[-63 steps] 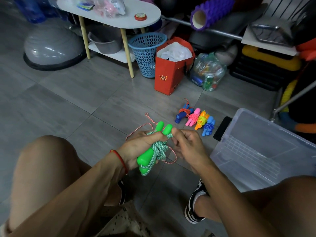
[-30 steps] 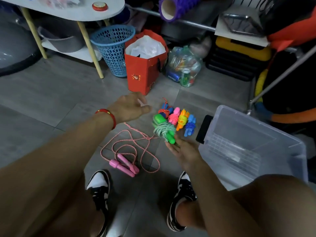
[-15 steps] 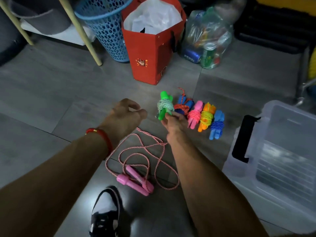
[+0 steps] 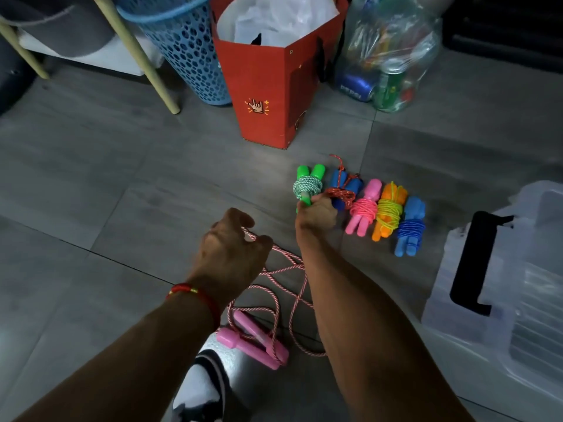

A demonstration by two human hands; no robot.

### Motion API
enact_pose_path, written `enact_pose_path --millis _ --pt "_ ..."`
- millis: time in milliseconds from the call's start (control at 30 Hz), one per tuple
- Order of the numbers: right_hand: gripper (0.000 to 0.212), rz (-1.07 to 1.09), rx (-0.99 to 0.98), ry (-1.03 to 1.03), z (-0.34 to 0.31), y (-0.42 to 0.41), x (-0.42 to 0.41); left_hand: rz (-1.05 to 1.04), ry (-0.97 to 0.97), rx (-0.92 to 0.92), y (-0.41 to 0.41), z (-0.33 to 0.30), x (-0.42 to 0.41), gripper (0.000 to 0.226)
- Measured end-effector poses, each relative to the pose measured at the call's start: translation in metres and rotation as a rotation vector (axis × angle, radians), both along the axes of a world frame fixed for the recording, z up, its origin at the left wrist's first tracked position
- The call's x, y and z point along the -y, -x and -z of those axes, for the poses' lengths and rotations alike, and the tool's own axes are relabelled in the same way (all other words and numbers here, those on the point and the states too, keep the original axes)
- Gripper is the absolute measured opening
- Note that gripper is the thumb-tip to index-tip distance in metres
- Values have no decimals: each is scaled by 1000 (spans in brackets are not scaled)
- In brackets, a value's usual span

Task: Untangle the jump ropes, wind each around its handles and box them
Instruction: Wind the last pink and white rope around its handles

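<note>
Gripping the green jump rope [image 4: 307, 185], right hand [image 4: 315, 215] sets it left of the wound row.
Left hand [image 4: 231, 254] hovers loosely curled, holding nothing, over the loose pink rope [image 4: 274, 296].

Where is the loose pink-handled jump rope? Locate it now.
In the head view, the loose pink-handled jump rope lies unwound on the grey floor, low in the middle between the forearms, under the left hand, near the black-and-white shoe.

Grey tiled floor [image 4: 91, 178], dim light

wound ropes [image 4: 370, 208] in a row on floor [image 4: 91, 184], box [image 4: 518, 269] right, loose rope [image 4: 268, 300] nearer
</note>
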State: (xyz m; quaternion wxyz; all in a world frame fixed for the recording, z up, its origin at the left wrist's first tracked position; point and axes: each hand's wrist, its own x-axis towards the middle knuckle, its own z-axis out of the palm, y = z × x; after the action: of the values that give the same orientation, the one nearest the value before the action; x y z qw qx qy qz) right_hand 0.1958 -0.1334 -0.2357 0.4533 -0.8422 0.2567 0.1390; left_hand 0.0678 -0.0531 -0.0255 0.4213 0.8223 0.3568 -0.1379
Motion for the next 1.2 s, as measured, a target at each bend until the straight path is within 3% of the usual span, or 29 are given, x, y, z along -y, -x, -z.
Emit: enact_pose_path --millis 67,133,200,233,333,500,633,800,967,1100,1200 --pt "33 1 -28 -2 -8 0 1 19 7 -10 2 0 -1 35" --pt "21 59 -12 -130 -8 -1 -2 37 -9 -13 3 -2 0 36" --pt "32 133 -28 -230 32 -9 -3 47 -16 -26 5 -1 -1 37" --pt "35 121 6 -196 53 -14 -4 53 -15 -34 6 -1 -2 38" --pt "29 67 27 -139 33 -8 -9 67 -26 -39 9 -2 -6 40" --pt "37 46 -6 -116 17 7 -8 90 -9 -25 11 -5 -12 37" --pt "55 -149 -16 20 21 31 0 106 -36 -33 14 -7 -17 36" --pt "26 -484 80 150 4 69 17 103 -43 -43 21 -6 -20 38" --pt "59 -711 155 252 0 38 -9 167 -73 -64 34 2 -17 40" --pt "63 -820 -93 222 -7 -14 -33 232 -120 -62 36 10 -25 46" --pt "58 -863 -152 145 -1 -32 -40 261 -134 -45 31 14 -26 48"
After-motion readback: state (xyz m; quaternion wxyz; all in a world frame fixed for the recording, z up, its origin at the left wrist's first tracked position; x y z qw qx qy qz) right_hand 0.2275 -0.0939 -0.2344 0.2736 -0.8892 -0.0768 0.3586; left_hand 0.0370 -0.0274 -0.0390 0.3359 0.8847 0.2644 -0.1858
